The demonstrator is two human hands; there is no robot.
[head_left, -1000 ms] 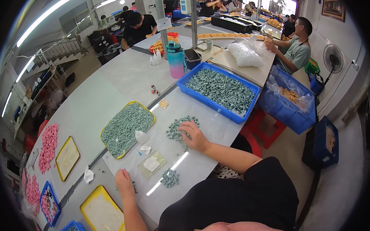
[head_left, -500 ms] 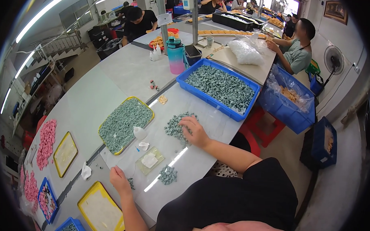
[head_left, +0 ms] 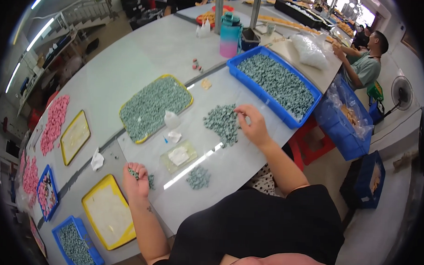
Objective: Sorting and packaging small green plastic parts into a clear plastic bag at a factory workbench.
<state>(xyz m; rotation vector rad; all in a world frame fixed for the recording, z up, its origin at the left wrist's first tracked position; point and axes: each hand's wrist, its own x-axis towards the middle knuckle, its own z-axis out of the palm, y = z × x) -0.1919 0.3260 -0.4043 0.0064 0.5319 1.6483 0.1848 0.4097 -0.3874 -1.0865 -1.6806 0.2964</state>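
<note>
Palm up, my left hand (head_left: 136, 183) is curled round several small green pieces (head_left: 134, 173) at the table's near left. A few more green pieces lie beside its wrist. My right hand (head_left: 254, 124) is at the right edge of a loose pile of green pieces (head_left: 220, 125), thumb and forefinger bent toward each other; anything between the fingertips is too small to make out. Between the hands are a greenish clear pad (head_left: 185, 164) with a white cloth (head_left: 178, 155) on it, and a smaller heap of green pieces (head_left: 198, 178).
A yellow-rimmed tray (head_left: 154, 107) and a blue bin (head_left: 279, 83), both full of green pieces, stand beyond. Yellow trays (head_left: 109, 213), a blue basket (head_left: 77, 242) and pink piles (head_left: 54, 122) are at left. A tumbler (head_left: 230, 37) stands far off; a co-worker (head_left: 366, 65) sits at right.
My left hand has turned palm up, showing green pieces in it. The right hand has drawn from over the pile to its right edge. The whole view has shifted.
</note>
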